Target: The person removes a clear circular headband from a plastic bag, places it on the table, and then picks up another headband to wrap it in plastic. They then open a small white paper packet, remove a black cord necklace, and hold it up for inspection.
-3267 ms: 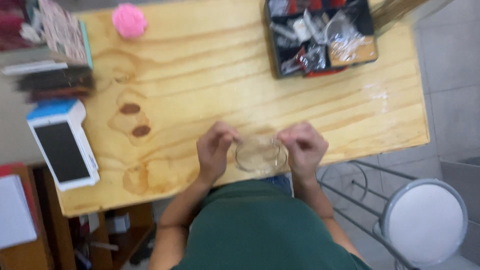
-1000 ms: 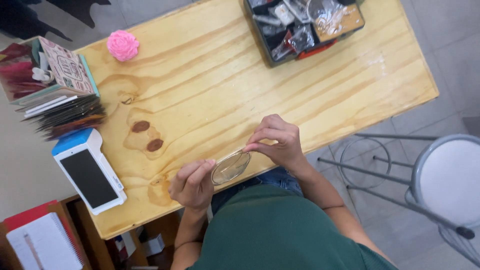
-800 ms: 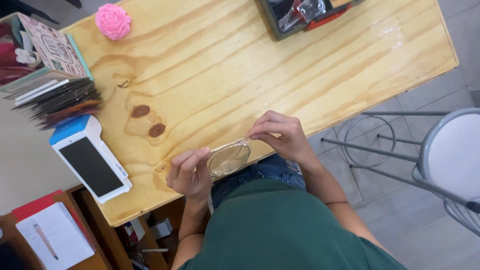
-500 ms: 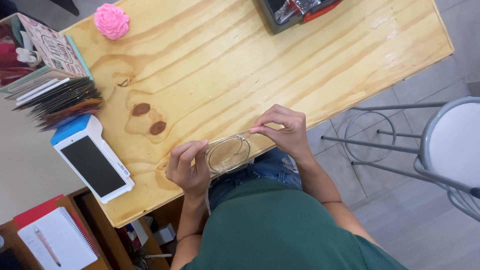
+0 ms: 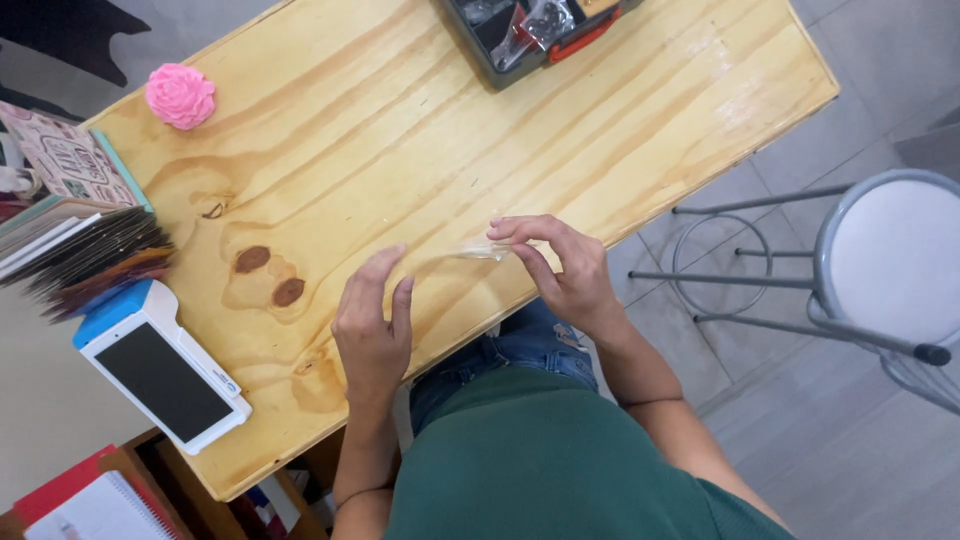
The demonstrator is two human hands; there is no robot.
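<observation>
Near the desk's (image 5: pixel 600 150) front edge, bare pine lies all around. The right hand (image 5: pixel 560 265) pinches a thin clear plastic piece (image 5: pixel 470 252) just above the wood; earlier both hands gripped it. The left hand (image 5: pixel 372 325) now rests released, fingers loose, beside it.

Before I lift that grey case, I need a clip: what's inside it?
The grey case holds clear plastic bags of small parts; the top edge of the picture cuts off the rest, so no clip can be confirmed.
</observation>
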